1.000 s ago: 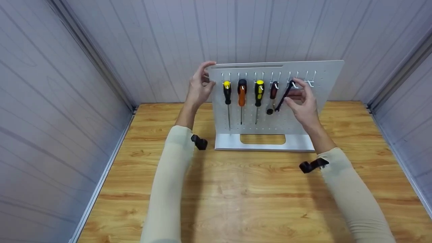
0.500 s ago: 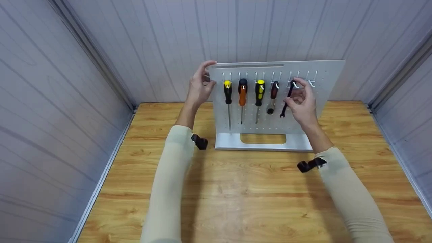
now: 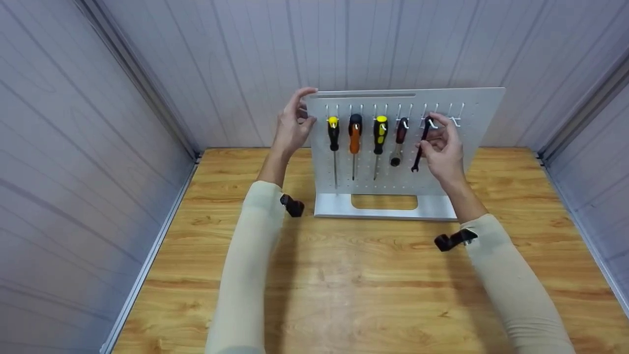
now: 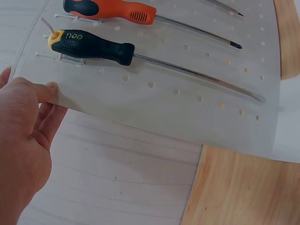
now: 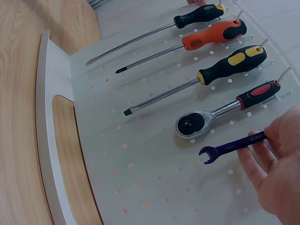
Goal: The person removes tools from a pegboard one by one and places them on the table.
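Observation:
A white pegboard (image 3: 484, 105) stands upright, tools hanging from its hooks. My left hand (image 3: 295, 125) grips its upper left edge, the thumb (image 4: 49, 90) on the front face. My right hand (image 3: 447, 153) holds a dark combination wrench (image 5: 229, 148) by its upper part, thumb and fingers around it. In the head view the wrench's top end overlaps the fifth hook (image 3: 433, 125), and its open end points down. Left of it hangs a ratchet wrench (image 5: 192, 124) with a black and red handle. The wrench's upper end is hidden behind the hand in the right wrist view.
Three screwdrivers hang further left: black with a yellow top (image 3: 333, 135), orange (image 3: 354, 142), and black and yellow (image 3: 380, 137). A bare hook (image 3: 456, 121) sits at the right. The board's white base (image 3: 334, 209) rests on the wooden table (image 3: 344, 275), before a panelled wall (image 3: 393, 44).
The wrench has swung from a slant beside the ratchet to hang more nearly straight down, its lower end moving right. My left hand stays on the board's edge.

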A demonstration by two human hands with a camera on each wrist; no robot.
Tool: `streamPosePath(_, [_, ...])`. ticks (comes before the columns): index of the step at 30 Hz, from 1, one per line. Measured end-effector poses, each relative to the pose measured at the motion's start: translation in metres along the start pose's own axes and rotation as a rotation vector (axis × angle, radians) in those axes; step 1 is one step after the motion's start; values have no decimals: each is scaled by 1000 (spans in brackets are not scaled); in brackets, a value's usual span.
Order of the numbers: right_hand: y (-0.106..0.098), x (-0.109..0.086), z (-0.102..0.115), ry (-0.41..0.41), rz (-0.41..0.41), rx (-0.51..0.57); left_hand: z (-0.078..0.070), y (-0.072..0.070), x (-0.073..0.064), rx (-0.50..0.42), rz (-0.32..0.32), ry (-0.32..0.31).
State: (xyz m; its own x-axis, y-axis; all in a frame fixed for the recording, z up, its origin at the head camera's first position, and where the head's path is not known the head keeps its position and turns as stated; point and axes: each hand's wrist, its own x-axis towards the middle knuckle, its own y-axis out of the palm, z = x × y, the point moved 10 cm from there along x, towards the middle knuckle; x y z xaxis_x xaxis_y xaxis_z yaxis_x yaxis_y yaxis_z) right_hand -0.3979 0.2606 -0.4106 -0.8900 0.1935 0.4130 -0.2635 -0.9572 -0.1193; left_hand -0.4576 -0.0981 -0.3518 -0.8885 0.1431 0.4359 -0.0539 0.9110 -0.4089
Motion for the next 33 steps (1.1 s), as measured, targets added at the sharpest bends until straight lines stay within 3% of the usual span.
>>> streamPosePath(20, [-5, -3, 7, -41, 9, 26, 1, 1, 2, -1, -1, -7])
streamPosePath(33, [-15, -8, 12, -52, 28, -25, 1, 4, 3, 2, -1, -6])
